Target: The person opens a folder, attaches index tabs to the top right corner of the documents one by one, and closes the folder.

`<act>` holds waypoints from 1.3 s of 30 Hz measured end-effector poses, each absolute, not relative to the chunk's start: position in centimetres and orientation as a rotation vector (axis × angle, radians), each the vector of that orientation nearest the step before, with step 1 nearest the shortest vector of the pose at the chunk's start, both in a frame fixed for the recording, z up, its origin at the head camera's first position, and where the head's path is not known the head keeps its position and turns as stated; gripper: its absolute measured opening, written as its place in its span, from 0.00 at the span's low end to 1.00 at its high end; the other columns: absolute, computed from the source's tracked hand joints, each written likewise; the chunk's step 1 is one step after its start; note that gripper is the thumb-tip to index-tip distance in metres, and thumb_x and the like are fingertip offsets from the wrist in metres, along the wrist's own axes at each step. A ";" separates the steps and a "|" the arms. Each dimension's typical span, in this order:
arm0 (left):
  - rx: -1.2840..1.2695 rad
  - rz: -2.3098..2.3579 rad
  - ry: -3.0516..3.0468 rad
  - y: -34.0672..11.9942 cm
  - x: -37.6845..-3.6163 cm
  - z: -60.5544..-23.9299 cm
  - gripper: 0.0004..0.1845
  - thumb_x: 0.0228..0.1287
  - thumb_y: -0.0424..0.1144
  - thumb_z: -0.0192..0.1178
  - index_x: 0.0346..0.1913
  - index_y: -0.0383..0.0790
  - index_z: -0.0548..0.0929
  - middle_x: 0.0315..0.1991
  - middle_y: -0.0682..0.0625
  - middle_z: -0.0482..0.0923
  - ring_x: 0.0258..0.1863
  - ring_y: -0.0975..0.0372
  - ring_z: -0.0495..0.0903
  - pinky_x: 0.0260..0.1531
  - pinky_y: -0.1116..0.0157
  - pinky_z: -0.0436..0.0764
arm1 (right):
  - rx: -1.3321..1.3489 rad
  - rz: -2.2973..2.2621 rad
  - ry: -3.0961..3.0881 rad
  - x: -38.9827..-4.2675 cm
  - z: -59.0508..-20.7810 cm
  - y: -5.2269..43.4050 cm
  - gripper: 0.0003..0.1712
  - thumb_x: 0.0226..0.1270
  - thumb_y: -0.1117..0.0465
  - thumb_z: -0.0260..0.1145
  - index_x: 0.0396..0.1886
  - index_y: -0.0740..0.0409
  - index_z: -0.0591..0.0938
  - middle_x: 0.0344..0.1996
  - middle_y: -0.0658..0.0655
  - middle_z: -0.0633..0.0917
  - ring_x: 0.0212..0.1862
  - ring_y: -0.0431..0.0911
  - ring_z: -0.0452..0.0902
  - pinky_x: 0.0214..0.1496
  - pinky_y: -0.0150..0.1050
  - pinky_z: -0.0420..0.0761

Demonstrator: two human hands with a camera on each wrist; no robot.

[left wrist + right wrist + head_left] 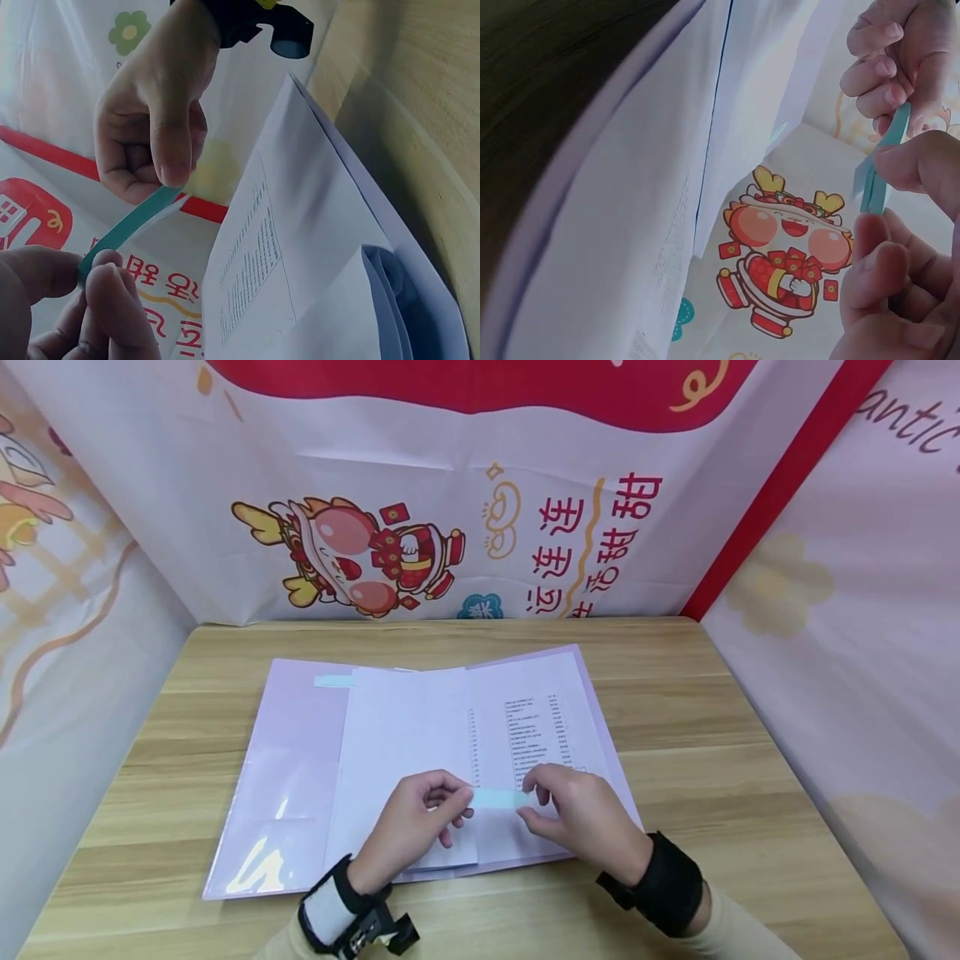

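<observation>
A short pale teal strip (498, 798) is stretched level above the open pages. My left hand (416, 818) pinches its left end between thumb and finger, and my right hand (588, 814) pinches the right end. In the left wrist view a thin white layer (159, 213) stands partly away from the teal strip (124, 227) near the right hand. Beneath both hands lies an open lilac folder (255, 760) with white sheets (408, 727) inside; the right-hand page carries printed lines of text.
Another teal strip (332, 681) lies at the top of the folder's left cover, partly under the sheets. The wooden table (705, 752) extends around the folder. Printed cloth (420, 443) hangs at the back and both sides.
</observation>
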State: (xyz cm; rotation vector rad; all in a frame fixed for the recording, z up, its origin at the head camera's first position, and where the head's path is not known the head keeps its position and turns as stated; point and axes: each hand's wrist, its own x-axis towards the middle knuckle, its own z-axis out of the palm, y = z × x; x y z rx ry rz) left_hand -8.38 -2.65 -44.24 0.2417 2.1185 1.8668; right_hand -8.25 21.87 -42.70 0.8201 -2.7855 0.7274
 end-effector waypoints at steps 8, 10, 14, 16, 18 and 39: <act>0.166 1.932 2.057 -2.2 -8.4 -44.1 0.11 0.73 0.38 0.62 0.41 0.29 0.84 0.32 0.39 0.85 0.29 0.59 0.81 0.21 0.66 0.82 | 0.819 0.711 -2.732 -8.6 -43.2 21.8 0.25 0.56 0.54 0.81 0.52 0.52 0.84 0.42 0.49 0.84 0.34 0.38 0.78 0.34 0.30 0.80; 0.157 1.939 2.054 -2.1 -8.4 -44.1 0.11 0.73 0.37 0.62 0.41 0.29 0.84 0.33 0.38 0.86 0.29 0.59 0.81 0.21 0.66 0.82 | 0.830 0.696 -2.705 -8.8 -43.3 21.9 0.27 0.58 0.53 0.80 0.57 0.53 0.84 0.44 0.51 0.84 0.37 0.39 0.78 0.36 0.32 0.82; 0.146 1.955 2.043 -2.0 -8.5 -44.0 0.11 0.73 0.37 0.63 0.41 0.29 0.84 0.33 0.37 0.86 0.29 0.59 0.81 0.21 0.67 0.82 | 0.840 0.674 -2.669 -9.0 -43.5 21.9 0.27 0.59 0.54 0.80 0.58 0.52 0.86 0.43 0.50 0.83 0.38 0.39 0.76 0.36 0.33 0.82; 0.140 1.960 2.038 -1.9 -8.5 -43.9 0.11 0.73 0.37 0.63 0.41 0.29 0.84 0.33 0.38 0.86 0.29 0.59 0.81 0.21 0.67 0.82 | 0.836 0.669 -2.663 -9.0 -43.6 21.9 0.26 0.59 0.54 0.79 0.58 0.51 0.87 0.43 0.50 0.82 0.38 0.38 0.76 0.35 0.32 0.81; 0.133 1.962 2.036 -1.9 -8.5 -43.9 0.10 0.73 0.37 0.63 0.41 0.29 0.84 0.32 0.39 0.86 0.29 0.59 0.81 0.21 0.68 0.82 | 0.834 0.661 -2.659 -9.0 -43.7 21.9 0.25 0.59 0.54 0.79 0.57 0.51 0.88 0.42 0.50 0.82 0.38 0.38 0.75 0.34 0.31 0.80; 0.058 1.953 2.070 -1.9 -8.6 -44.4 0.08 0.72 0.37 0.63 0.41 0.33 0.84 0.33 0.41 0.86 0.31 0.57 0.83 0.23 0.66 0.83 | 0.858 0.681 -2.549 -8.6 -43.5 21.6 0.20 0.51 0.55 0.84 0.44 0.53 0.91 0.39 0.49 0.83 0.41 0.40 0.79 0.40 0.34 0.85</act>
